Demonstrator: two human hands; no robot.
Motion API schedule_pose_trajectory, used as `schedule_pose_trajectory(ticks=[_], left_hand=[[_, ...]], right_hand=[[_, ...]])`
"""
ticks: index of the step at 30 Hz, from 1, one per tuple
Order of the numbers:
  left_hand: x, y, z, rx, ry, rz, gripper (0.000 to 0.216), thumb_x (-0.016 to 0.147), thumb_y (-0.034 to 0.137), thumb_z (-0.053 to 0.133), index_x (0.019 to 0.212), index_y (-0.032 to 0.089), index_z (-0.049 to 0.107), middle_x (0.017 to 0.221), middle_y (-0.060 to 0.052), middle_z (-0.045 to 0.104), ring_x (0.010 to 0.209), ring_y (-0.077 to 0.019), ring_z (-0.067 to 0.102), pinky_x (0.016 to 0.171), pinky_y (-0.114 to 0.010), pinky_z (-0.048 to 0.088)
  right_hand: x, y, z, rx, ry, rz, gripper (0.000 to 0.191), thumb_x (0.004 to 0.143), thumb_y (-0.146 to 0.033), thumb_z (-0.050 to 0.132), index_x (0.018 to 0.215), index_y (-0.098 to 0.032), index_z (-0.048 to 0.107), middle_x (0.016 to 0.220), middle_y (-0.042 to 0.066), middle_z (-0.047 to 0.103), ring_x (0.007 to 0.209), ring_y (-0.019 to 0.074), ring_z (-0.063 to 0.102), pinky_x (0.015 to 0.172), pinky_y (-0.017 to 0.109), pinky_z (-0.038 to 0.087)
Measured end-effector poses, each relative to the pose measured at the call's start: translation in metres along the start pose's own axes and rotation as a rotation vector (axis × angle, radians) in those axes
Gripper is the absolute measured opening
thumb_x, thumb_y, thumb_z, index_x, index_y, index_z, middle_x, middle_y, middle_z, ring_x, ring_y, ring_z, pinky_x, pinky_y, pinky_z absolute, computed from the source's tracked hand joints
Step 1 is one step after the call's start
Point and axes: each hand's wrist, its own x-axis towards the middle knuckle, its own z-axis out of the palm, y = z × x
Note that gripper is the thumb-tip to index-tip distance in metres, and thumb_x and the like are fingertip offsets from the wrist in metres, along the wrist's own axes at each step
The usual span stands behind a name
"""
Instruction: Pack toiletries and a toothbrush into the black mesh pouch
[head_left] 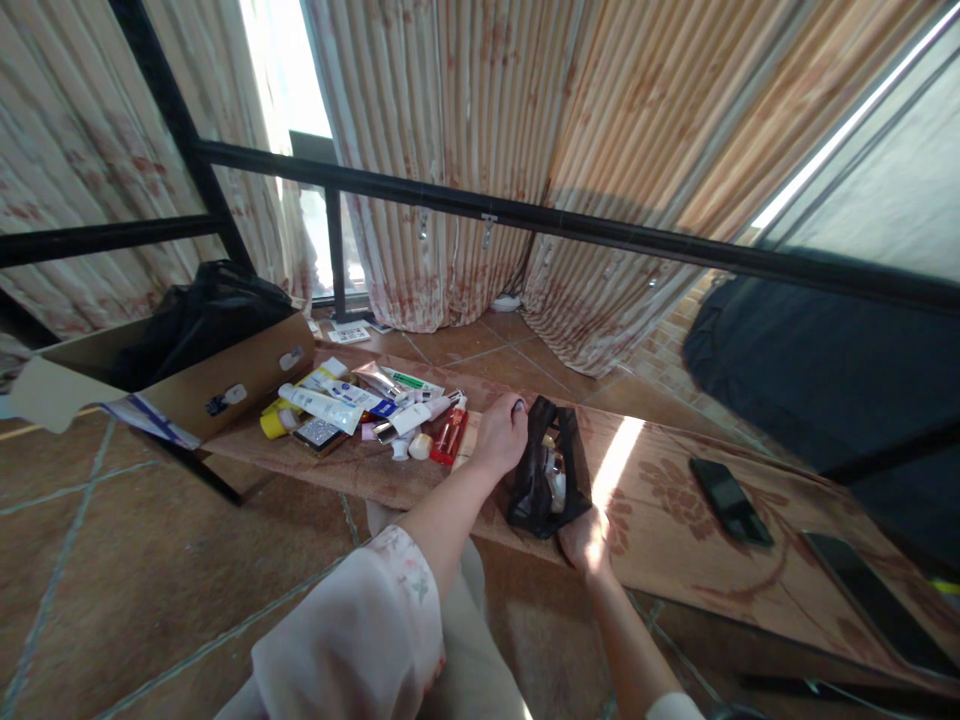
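A black mesh pouch point(529, 500) stands with its top agape on the cloth-covered bench, and several small shiny containers point(555, 475) show inside it. My right hand point(586, 540) grips the pouch at its near right corner; the fingers go partly behind it. Beside the pouch's left edge, my left hand point(501, 435) is closed, with a small dark spot at its fingertips; what it holds is hidden. To its left lies a pile of tubes and bottles: a red bottle point(450, 432), a white tube point(321, 408), a yellow-capped item point(276, 420) and a glittery flat case point(319, 436).
An open cardboard box point(259, 365) with a black plastic bag point(217, 300) in it sits at the bench's left end. Two dark phone-like slabs, a smaller one point(730, 502) and a larger one point(877, 600), lie on the right. A black metal rail point(450, 195) runs behind, before curtains.
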Motion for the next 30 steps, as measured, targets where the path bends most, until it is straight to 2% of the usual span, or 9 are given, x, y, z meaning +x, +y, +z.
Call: schedule_pose_trajectory(ticks=[15, 22, 30], left_hand=[[0.001, -0.008, 0.004, -0.05, -0.002, -0.014, 0.02, 0.092, 0.018, 0.038, 0.087, 0.017, 0.057, 0.076, -0.002, 0.061, 0.069, -0.0136, 0.056, 0.07, -0.025, 0.042], [0.001, -0.01, 0.007, -0.04, -0.015, -0.036, 0.021, 0.094, 0.021, 0.037, 0.09, 0.018, 0.058, 0.077, -0.003, 0.062, 0.067, -0.013, 0.056, 0.069, -0.025, 0.044], [0.001, -0.01, 0.006, -0.029, -0.017, -0.023, 0.021, 0.094, 0.021, 0.037, 0.09, 0.018, 0.057, 0.077, -0.002, 0.062, 0.066, -0.0133, 0.057, 0.069, -0.025, 0.043]], right_hand=[[0.0, 0.001, 0.001, -0.021, 0.0, -0.011, 0.026, 0.078, -0.027, 0.046, 0.076, -0.013, 0.068, 0.067, 0.008, 0.065, 0.058, 0.0173, 0.058, 0.054, 0.024, 0.045], [0.002, 0.005, 0.004, -0.017, 0.023, -0.071, 0.025, 0.078, -0.03, 0.045, 0.072, -0.015, 0.065, 0.066, 0.007, 0.065, 0.061, 0.018, 0.058, 0.056, 0.025, 0.047], [0.0, 0.0, 0.001, -0.017, 0.015, -0.013, 0.024, 0.077, -0.027, 0.048, 0.077, -0.013, 0.068, 0.065, 0.007, 0.065, 0.057, 0.0167, 0.058, 0.054, 0.024, 0.045]])
